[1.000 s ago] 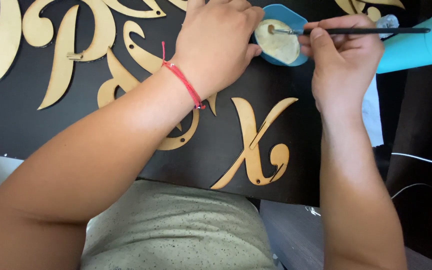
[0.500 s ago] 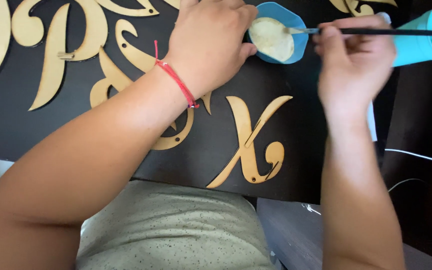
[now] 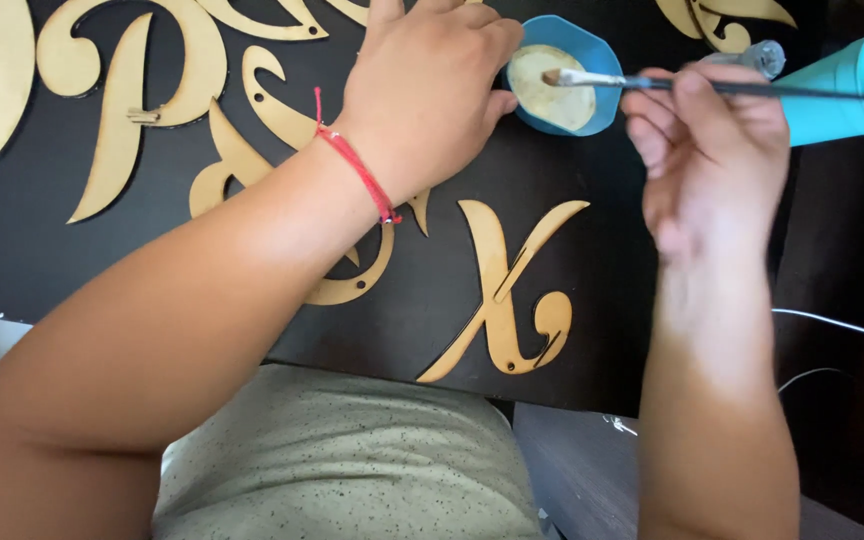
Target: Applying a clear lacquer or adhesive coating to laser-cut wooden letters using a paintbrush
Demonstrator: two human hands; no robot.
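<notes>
Moved: right hand (image 3: 712,150) shifted right; brush (image 3: 692,86) tip now lifted over blue dish (image 3: 597,55).
R hand: fingers clamped on brush handle.
L hand (image 3: 427,85): curled, touching dish's left rim; grip prob. loose, hard to tell.
Board: black board (image 3: 432,290) w/ gold letters (image 3: 507,295).

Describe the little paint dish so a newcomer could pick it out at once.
Start at the black board covered with gold cut-out letters. At its top edge, between the left hand and the right hand, sits the small blue dish. It alone holds pale gold paint, with the brush tip over it.
</notes>
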